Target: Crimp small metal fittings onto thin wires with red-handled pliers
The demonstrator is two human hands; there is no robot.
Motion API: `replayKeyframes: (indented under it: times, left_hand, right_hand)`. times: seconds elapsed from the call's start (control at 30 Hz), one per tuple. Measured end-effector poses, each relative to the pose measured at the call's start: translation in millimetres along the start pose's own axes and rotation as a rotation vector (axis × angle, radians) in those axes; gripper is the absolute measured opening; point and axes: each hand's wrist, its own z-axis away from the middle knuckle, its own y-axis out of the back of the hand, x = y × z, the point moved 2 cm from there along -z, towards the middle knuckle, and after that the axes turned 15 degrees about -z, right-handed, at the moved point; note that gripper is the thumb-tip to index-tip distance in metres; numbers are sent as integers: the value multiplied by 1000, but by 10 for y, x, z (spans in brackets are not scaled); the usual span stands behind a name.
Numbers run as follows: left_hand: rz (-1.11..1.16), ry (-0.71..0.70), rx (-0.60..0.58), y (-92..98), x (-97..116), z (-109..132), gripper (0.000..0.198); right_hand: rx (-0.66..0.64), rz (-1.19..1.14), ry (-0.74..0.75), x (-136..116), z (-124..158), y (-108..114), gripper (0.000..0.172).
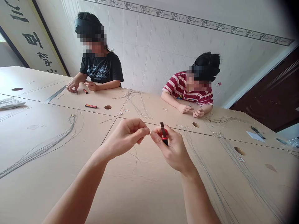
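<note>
My left hand (127, 137) is closed in a pinch, thumb against forefinger. From below it a thin dark wire (136, 157) dangles over the table. A tiny pale piece (149, 133) shows between the fingertips of both hands, too small to make out. My right hand (174, 147) is wrapped round small pliers (164, 137) with red and black handles, their metal jaws pointing up and away from me. The right thumb and forefinger also meet near the left fingertips. The palm hides most of the pliers' handles.
Bundles of thin wires lie on the table (140, 199) at left (56, 141) and right (210, 177). A red and black box (91, 106) sits near a cable hole (107, 107). Across the table sit two people, one in black (101, 68), one in stripes (189, 87), hands busy.
</note>
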Motion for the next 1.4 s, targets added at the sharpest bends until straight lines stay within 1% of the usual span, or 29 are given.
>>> replayKeyframes:
  times: [0.4, 0.57, 0.67, 0.73, 0.87, 1.1, 1.3, 1.4]
  left_hand:
    - [11, -20, 14, 2, 11, 13, 23]
    - [21, 7, 4, 1, 3, 2, 21]
    - [36, 7, 4, -11, -1, 2, 19]
    - [51, -17, 16, -22, 0, 5, 18]
    - [54, -73, 30, -41, 11, 18, 17]
    - [-89, -133, 60, -40, 35, 50, 16]
    - [-162, -167, 58, -51, 24, 51, 16]
    - [-193, -190, 52, -60, 19, 49, 16]
  right_hand:
    - [-1, 13, 9, 17, 5, -8, 29]
    - [0, 29, 16, 10, 21, -6, 28]
    - [7, -1, 11, 3, 24, -5, 28]
    - [-7, -65, -6, -5, 21, -3, 27]
    - [-84, -252, -82, -21, 16, 8, 26]
    - [-75, -475, -246, 34, 8, 25, 24]
    - [-109, -736, -423, 78, 6, 0, 23]
    - [-158, -883, -483, 93, 3, -18, 24]
